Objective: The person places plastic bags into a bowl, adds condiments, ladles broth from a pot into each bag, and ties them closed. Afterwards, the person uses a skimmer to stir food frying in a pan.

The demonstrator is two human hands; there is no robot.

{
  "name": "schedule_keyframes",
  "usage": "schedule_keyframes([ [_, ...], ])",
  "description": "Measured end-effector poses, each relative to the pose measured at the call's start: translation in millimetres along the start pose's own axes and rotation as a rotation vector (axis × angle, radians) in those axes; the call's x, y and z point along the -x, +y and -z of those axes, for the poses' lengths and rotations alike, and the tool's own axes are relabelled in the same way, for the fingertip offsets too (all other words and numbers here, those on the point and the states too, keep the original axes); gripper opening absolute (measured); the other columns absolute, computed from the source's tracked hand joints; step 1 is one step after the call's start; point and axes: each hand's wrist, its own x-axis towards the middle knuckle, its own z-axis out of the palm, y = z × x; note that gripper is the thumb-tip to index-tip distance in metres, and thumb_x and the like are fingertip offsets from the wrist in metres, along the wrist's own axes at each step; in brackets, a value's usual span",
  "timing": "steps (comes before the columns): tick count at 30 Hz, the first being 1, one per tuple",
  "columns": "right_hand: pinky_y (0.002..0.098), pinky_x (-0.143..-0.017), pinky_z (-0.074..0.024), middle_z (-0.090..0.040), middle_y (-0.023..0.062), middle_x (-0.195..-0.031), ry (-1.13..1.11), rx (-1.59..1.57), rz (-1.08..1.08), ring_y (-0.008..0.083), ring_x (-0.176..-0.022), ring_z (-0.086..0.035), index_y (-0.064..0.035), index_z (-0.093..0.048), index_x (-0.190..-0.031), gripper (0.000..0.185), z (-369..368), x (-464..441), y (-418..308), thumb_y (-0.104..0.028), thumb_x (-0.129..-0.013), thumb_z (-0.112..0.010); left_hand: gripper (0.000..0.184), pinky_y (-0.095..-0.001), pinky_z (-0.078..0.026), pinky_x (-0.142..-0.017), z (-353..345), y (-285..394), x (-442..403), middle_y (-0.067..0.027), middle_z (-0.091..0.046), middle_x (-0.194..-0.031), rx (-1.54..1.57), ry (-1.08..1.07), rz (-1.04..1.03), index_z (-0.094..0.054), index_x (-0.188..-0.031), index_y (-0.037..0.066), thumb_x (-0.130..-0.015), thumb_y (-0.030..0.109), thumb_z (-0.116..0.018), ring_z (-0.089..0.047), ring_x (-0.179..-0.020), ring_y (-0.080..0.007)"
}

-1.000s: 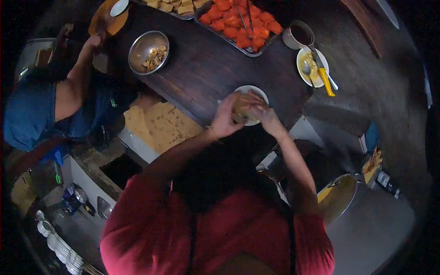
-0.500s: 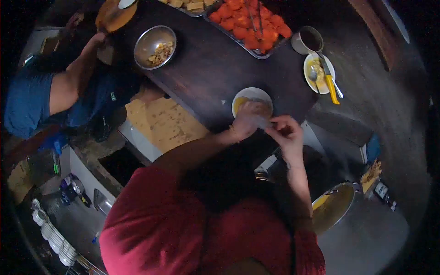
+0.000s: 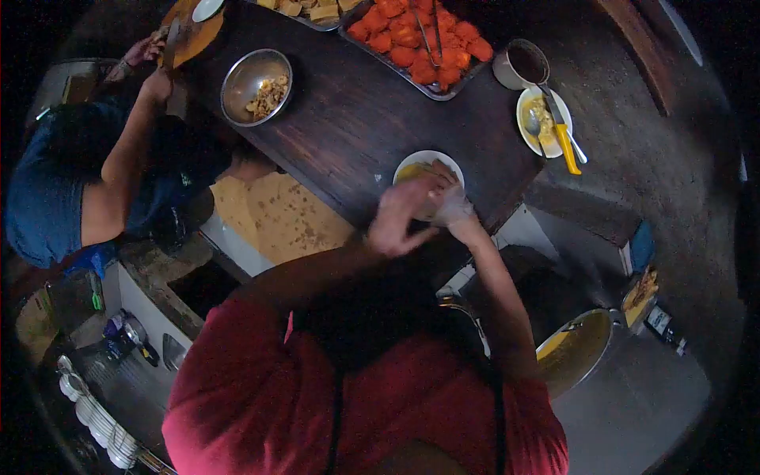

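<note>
A white bowl with yellow and brownish food in it stands near the front edge of the dark table. My left hand is over its near side, thumb stretched out and apart from the fingers. Its fingertips reach the bowl and my right hand; whether they touch is blurred. Thin clear plastic, perhaps a glove, covers the fingers of my right hand at the bowl's right near side. The plastic and blur hide how those fingers are bent.
A steel bowl with chopped food, a tray of red-orange pieces with tongs, a mug and a plate with a yellow-handled knife are around. A co-worker holds a knife at a round board. A large pot stands lower right.
My left hand has drawn back left from the bowl, thumb spreading. My right hand has moved up-left to the bowl, its fingers now in the clear plastic that was between both hands.
</note>
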Motion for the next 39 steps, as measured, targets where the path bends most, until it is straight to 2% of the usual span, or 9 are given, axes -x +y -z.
schedule_keyframes([
  [7,0.0407,-0.1,-0.0195,-0.043,0.0058,-0.122,0.211,0.191,0.202,0.0268,-0.119,-0.032,-0.0114,-0.057,-0.095,0.022,-18,1,6,-0.014,-0.074,-0.054,0.044,-0.0422,-0.027,-0.094,-87,-92,4,-0.0175,-0.044,-0.113,-0.091,-0.151,-0.035,-0.051,-0.103,0.007,-0.066,0.029,-0.061,-0.037,-0.111,-0.0334],
  [12,0.0395,-0.098,-0.0236,-0.047,0.0084,-0.113,0.292,0.247,0.089,0.026,-0.113,-0.039,-0.0058,-0.054,-0.099,0.026,-19,3,14,-0.01,-0.073,-0.053,0.03,-0.0379,-0.031,-0.091,-129,-111,-3,-0.0145,-0.049,-0.105,0.811,-0.083,0.174,-0.052,-0.101,0.008,-0.073,0.019,-0.051,-0.041,-0.106,-0.0302],
  [14,0.0382,-0.095,-0.0274,-0.048,0.0113,-0.11,0.377,0.116,0.03,0.0274,-0.108,-0.041,-0.0045,-0.054,-0.099,0.025,-16,6,7,-0.009,-0.074,-0.05,0.028,-0.0332,-0.029,-0.094,-96,-92,-14,-0.0101,-0.05,-0.105,0.047,-0.114,-0.243,-0.051,-0.103,0.006,-0.079,0.019,-0.046,-0.041,-0.106,-0.0257],
  [19,0.0353,-0.085,-0.0351,-0.049,0.016,-0.105,0.422,-0.294,-0.389,0.0311,-0.097,-0.045,-0.0017,-0.054,-0.098,0.024,13,29,-20,-0.005,-0.078,-0.041,0.022,-0.0342,-0.032,-0.087,-35,-42,-47,-0.0089,-0.051,-0.096,0.333,-0.437,-0.216,-0.053,-0.098,0.006,-0.082,0.018,-0.045,-0.044,-0.099,-0.0237],
  [23,0.0288,-0.067,-0.0418,-0.052,0.0131,-0.092,0.549,-0.164,-0.214,0.021,-0.081,-0.052,0.0022,-0.054,-0.093,0.022,-2,47,29,-0.011,-0.081,-0.041,0.015,-0.034,-0.031,-0.084,-11,-47,-61,-0.008,-0.052,-0.093,0.37,-0.694,-0.03,-0.056,-0.087,0.007,-0.081,0.018,-0.048,-0.046,-0.094,-0.0233],
  [26,0.0247,-0.057,-0.0396,-0.052,0.0092,-0.076,0.547,-0.722,-0.693,0.014,-0.066,-0.049,0.0014,-0.055,-0.091,0.021,4,41,8,-0.015,-0.08,-0.048,0.014,-0.0321,-0.032,-0.084,-13,-54,-61,-0.0051,-0.053,-0.091,0.125,-0.561,-0.378,-0.057,-0.078,0.008,-0.079,0.02,-0.05,-0.047,-0.095,-0.0222],
  [29,0.0225,-0.051,-0.0363,-0.049,0.0051,-0.064,0.273,-0.544,-0.988,0.0112,-0.055,-0.044,-0.0001,-0.055,-0.09,0.021,21,24,26,-0.017,-0.079,-0.05,0.01,-0.0306,-0.033,-0.083,-4,-59,-55,-0.0007,-0.055,-0.088,-0.029,-0.602,-0.523,-0.057,-0.07,0.011,-0.073,0.021,-0.054,-0.047,-0.097,-0.0191],
  [35,0.0269,-0.042,-0.0411,-0.053,0.0075,-0.055,-0.383,0.232,-0.068,0.0133,-0.044,-0.05,0.0022,-0.056,-0.078,0.024,12,-53,50,-0.02,-0.07,-0.059,0.009,-0.0295,-0.036,-0.081,-8,-34,-57,0.0025,-0.057,-0.093,-0.566,-0.586,-1.117,-0.059,-0.072,0.013,-0.065,0.019,-0.057,-0.049,-0.095,-0.0169],
  [39,0.0269,-0.042,-0.0418,-0.054,0.0079,-0.055,-0.341,-0.034,-0.397,0.0137,-0.045,-0.052,0.002,-0.057,-0.073,0.031,7,-53,29,-0.029,-0.073,-0.058,0.01,-0.0313,-0.039,-0.075,-9,-49,-29,0.0,-0.058,-0.087,-0.406,-0.482,-0.673,-0.059,-0.074,0.01,-0.07,0.019,-0.056,-0.051,-0.089,-0.0187],
])
